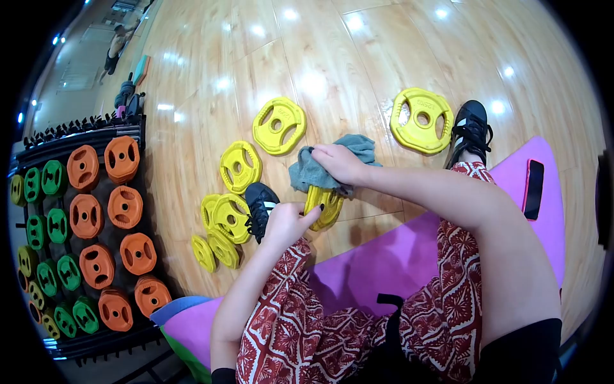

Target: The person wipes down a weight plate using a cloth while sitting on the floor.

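Observation:
My left hand (pixel 291 224) grips the lower left edge of a yellow weight plate (pixel 328 211), which is held up on edge between my legs. A grey-green cloth (pixel 312 173) covers the plate's upper part. My right hand (pixel 339 164) is closed on the cloth and presses it against the plate, hiding part of the rim. Another yellow plate (pixel 279 126) lies flat on the floor beyond the cloth, and one more (pixel 422 120) lies by my right shoe (pixel 472 131). Several yellow plates (pixel 231 218) rest around my left shoe (pixel 260 208).
A rack (pixel 148 211) of orange plates (pixel 86 216) and green plates (pixel 57 225) stands at the left. I sit on a pink-purple mat (pixel 364 256). A phone (pixel 533 190) lies on it at the right. A person (pixel 115 51) shows at the upper left.

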Demonstrator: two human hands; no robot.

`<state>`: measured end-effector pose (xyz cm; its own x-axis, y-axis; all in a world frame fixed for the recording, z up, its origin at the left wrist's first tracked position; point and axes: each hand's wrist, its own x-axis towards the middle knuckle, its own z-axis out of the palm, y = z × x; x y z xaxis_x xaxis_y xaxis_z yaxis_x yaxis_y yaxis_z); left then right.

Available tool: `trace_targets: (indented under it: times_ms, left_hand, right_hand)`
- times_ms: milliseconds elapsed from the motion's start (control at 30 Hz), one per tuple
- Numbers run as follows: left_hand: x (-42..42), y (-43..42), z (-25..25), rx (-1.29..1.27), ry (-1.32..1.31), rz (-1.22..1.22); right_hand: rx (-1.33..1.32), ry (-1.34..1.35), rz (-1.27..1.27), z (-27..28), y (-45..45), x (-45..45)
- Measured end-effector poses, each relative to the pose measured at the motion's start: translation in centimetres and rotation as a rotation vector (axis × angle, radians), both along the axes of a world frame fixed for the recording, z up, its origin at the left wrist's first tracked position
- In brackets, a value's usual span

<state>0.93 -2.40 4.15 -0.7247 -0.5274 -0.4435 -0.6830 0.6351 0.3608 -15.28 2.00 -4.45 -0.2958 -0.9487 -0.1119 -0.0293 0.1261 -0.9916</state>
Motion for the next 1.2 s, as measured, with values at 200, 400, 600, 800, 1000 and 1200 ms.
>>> trace_targets:
  times_ms: [200,400,600,800,1000,1200]
  left_hand:
    - [0.2,-0.1,-0.2,-0.011,0.028,-0.024]
    - [0.2,-0.3,-0.2,0.013,-0.055,0.097]
    - [0.7,-0.5,-0.8,0.0,-0.005,0.038]
    - [1.1,-0.8,-0.7,0.06,-0.06,0.025]
    - [3.7,-2.1,-3.8,0.338,0.068,0.135]
    - [2.8,-1.6,-2.7,0.68,0.127,0.558]
  right_hand:
    - [0.086,0.003,-0.031,-2.2,-0.4,-0.8]
    - [0.139,-0.134,-0.146,-2.3,-0.3,-2.5]
    - [-0.203,0.359,0.242,4.1,2.0,0.7]
    - [-0.339,0.639,0.225,1.6,0.7,1.2]
    - [-0.242,0.59,0.198,0.5,-1.8,2.5]
    - [-0.05,0.338,0.103,-0.9,-4.4,3.0]
